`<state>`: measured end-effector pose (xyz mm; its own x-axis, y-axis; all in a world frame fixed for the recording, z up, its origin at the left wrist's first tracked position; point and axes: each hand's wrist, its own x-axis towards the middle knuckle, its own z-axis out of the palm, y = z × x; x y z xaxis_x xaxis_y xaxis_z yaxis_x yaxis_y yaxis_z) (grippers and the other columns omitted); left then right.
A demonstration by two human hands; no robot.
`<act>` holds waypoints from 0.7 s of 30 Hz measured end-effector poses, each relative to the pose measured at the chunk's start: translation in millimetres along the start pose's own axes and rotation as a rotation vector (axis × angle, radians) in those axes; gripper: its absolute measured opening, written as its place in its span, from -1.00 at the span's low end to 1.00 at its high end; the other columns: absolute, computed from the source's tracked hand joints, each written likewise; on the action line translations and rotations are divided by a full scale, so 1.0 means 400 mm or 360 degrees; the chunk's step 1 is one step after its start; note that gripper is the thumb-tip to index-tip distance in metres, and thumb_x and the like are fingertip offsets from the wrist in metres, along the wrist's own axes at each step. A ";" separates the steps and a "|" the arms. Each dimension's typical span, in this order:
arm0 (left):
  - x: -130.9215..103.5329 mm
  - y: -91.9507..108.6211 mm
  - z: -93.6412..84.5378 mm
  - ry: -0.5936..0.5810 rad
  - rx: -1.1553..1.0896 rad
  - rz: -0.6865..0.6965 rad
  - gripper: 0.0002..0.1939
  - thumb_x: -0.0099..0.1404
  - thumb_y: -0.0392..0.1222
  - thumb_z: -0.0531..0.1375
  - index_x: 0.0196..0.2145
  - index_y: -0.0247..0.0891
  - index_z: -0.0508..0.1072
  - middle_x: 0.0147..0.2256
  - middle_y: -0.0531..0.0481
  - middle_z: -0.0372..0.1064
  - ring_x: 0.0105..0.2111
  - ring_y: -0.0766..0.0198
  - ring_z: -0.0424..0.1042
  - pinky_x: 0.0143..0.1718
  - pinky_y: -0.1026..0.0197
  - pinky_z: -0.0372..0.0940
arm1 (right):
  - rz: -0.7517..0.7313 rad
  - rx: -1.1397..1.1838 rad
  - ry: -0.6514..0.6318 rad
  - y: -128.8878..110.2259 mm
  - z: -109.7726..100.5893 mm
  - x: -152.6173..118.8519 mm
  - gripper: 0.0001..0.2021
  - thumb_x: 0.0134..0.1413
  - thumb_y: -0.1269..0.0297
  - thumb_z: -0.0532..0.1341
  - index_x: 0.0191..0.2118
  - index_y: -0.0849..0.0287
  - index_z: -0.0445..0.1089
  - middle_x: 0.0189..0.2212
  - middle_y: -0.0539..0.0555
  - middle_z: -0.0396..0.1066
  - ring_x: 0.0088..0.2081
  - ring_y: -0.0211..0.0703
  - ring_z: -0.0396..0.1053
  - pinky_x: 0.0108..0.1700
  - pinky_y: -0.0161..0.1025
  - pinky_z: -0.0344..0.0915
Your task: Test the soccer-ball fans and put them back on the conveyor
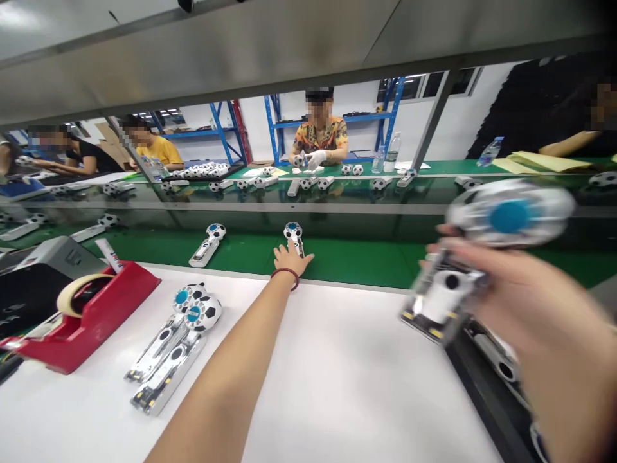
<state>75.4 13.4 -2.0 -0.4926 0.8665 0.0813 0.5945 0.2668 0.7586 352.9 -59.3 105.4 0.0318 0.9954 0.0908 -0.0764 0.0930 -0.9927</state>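
My left hand (290,260) reaches out over the green belt, its fingers spread. Under its fingertips lies a handheld device (293,230) with a soccer-ball-patterned head and a blue disc; whether they touch it I cannot tell. My right hand (520,289), smeared by motion, is closed around another soccer-ball-headed device (446,292), raised above the white table at the right. Its handle shows bare inner parts. Two more such devices (168,354) lie side by side on the table, left of my left forearm, with their handles' insides visible.
A red tape dispenser (96,315) stands at the left beside a grey-black box (58,270). Another device (207,244) lies on the green belt (351,257). A black tray (475,386) holds devices at right. Co-workers sit across the line; a metal shelf (289,45) hangs overhead.
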 end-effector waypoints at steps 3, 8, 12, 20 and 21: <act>0.020 -0.020 0.018 -0.0041 0.0058 -0.0032 -0.26 -0.06 -0.29 0.28 0.10 -0.27 0.16 0.04 -0.32 0.19 0.15 -0.20 0.00 0.10 -0.12 -0.08 | 0.0162 -0.0087 -0.0003 0.082 0.096 0.097 -0.66 -0.21 0.31 0.28 -0.19 0.17 0.35 -0.25 0.12 0.42 -0.24 -0.05 0.39 -0.19 -0.13 0.32; -0.035 -0.006 0.018 -0.0016 -0.0043 0.0046 -0.37 0.04 -0.32 0.17 0.10 -0.25 0.16 -0.10 -0.22 0.32 -0.11 0.03 0.33 -0.12 0.10 0.19 | 0.0207 -0.0327 0.0124 0.189 0.143 0.259 -0.29 -0.27 0.40 0.27 0.12 0.21 0.12 -0.09 0.22 0.34 -0.03 0.09 0.28 -0.02 -0.02 0.20; -0.134 0.042 0.003 -0.0027 -0.0239 0.0181 -0.42 0.11 -0.29 0.10 0.11 -0.21 0.12 -0.13 -0.11 0.35 -0.21 0.16 0.37 -0.19 0.19 0.24 | 0.0235 -0.0397 0.0098 0.200 0.165 0.248 -0.10 -0.22 0.32 0.27 0.27 0.11 -0.17 0.14 0.24 0.08 0.16 0.11 0.05 0.15 0.03 -0.03; -0.387 0.053 0.028 -0.0079 -0.0401 0.0855 -0.38 0.09 -0.39 0.09 0.12 -0.20 0.10 0.11 -0.20 0.05 0.11 0.04 0.11 0.08 0.01 0.12 | 0.0176 -0.0103 -0.0400 0.194 0.209 0.030 -0.17 0.01 0.09 0.15 0.28 -0.09 -0.42 0.04 0.09 0.26 -0.02 -0.07 0.31 0.02 -0.03 0.20; -0.411 0.044 0.033 -0.0115 -0.0364 0.0924 -0.38 0.09 -0.37 0.11 0.12 -0.17 0.10 0.13 -0.20 -0.01 0.13 0.01 0.07 0.08 -0.02 0.11 | 0.0085 -0.0115 -0.0421 0.195 0.195 0.013 -0.16 0.03 0.14 0.14 0.28 -0.09 -0.46 0.09 0.08 0.20 0.03 -0.08 0.26 0.06 -0.03 0.16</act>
<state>175.1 -118.7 -10.6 -0.0810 0.8714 0.4839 0.5975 -0.3461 0.7234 269.3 -44.8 34.6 -0.2326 0.9715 0.0464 0.0006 0.0479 -0.9989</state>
